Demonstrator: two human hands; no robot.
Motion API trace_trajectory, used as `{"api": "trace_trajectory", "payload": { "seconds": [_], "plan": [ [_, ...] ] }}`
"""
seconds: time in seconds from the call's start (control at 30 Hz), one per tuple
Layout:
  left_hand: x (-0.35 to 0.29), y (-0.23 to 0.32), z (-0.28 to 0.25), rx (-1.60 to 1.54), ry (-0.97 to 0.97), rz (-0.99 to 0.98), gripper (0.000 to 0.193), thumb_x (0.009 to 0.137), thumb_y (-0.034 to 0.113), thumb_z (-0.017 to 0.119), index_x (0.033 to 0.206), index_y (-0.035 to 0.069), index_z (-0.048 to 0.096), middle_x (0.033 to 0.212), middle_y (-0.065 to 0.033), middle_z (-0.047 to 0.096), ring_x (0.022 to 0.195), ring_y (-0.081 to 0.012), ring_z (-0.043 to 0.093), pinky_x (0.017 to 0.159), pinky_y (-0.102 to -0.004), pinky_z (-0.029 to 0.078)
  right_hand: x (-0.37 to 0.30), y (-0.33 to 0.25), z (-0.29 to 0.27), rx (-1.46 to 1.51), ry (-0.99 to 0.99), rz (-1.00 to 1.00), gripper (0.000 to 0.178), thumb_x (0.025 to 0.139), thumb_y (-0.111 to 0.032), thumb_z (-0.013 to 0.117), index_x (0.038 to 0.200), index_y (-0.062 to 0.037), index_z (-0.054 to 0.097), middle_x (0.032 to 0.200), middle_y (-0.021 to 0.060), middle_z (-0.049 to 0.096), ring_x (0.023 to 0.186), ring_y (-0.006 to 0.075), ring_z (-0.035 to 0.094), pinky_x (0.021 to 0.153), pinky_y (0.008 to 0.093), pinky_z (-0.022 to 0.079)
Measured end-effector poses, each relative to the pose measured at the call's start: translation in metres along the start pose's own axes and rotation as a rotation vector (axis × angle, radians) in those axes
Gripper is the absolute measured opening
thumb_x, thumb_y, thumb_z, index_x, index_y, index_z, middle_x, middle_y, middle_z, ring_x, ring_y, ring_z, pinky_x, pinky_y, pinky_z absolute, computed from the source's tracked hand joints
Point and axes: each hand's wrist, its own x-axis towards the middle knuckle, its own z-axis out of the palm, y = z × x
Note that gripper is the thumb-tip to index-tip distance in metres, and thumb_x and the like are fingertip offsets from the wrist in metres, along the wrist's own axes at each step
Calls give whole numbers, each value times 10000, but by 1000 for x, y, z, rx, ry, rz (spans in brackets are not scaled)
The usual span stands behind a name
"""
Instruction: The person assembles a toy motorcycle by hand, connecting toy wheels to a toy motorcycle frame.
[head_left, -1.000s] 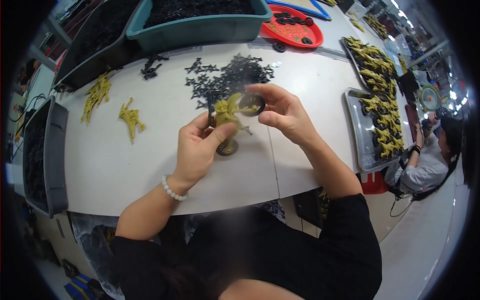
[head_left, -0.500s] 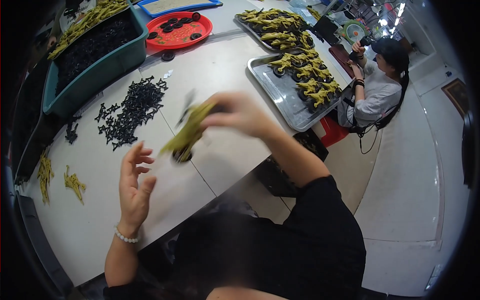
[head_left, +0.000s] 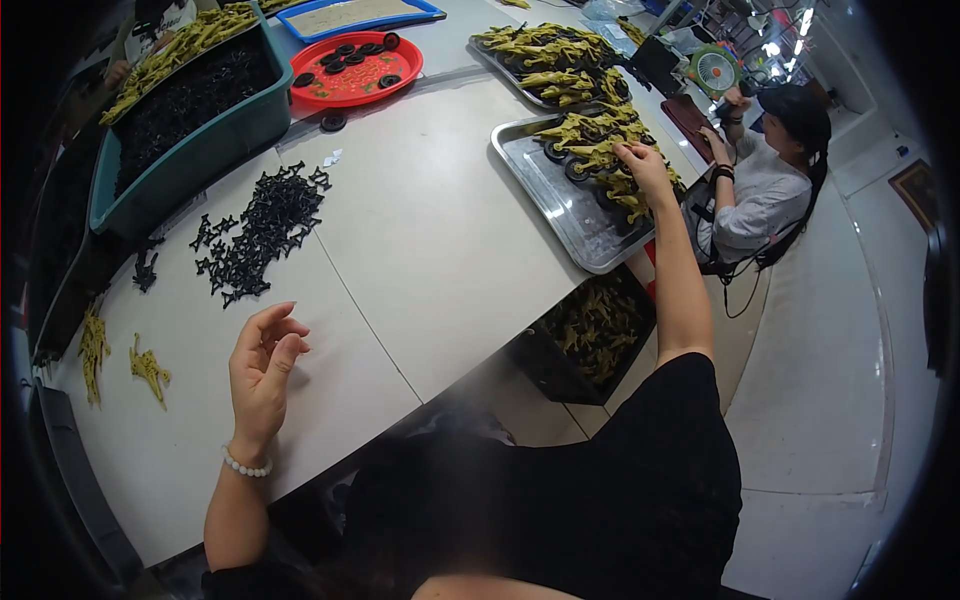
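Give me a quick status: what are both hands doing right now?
Left hand open, empty, above the white table. Right hand reaching onto yellow-green pieces in the metal tray; grip unclear. Nothing between.

long white table (head_left: 440, 240) made of panels, seams visible across the top. pale smooth floor (head_left: 830, 400) to the right, lightly glossy. dark crate (head_left: 590, 340) under the table edge. teal bin (head_left: 200, 150) and red tray (head_left: 355, 85) at the far side. a second person (head_left: 770, 190) sits at the far right end, small green fan (head_left: 712, 70) beside. framed picture (head_left: 915, 185) low on the right wall. bright lamps (head_left: 790, 30) overhead, upper right.
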Motion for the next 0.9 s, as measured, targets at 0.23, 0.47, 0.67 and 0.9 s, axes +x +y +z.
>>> {"api": "trace_trajectory", "payload": {
  "seconds": [0.23,0.47,0.67,0.9],
  "plan": [
    [2,0,3,15,-7,-11,306,895,95,524,1178,-12,477,939,-54,547,853,-102,513,759,-236,437,5,21,5,-589,47,-104,510,781,-486,615,896,9,650,1081,180,541,1008,326,502,937,405,334],
    [-4,5,-2,103,62,121,317,896,111,516,1189,-3,475,910,-51,554,807,-103,524,738,-232,439,-37,-60,29,-318,281,-401,478,799,-389,618,1089,-14,562,1168,163,510,1139,328,420,973,416,318],
    [-1,29,-16,225,247,481,376,928,114,408,1295,36,408,991,-82,588,799,-141,550,746,-261,448,-166,-207,103,152,-314,-819,339,732,-48,683,1047,-15,563,1129,147,537,1107,321,472,930,390,385],
    [-131,93,-121,639,586,711,458,983,345,265,1251,50,491,1094,-119,607,859,-151,589,740,-255,447,-266,-293,162,230,-850,-1388,375,667,-102,714,1004,-39,561,1107,133,539,1098,327,478,899,415,406]
  ]
}}
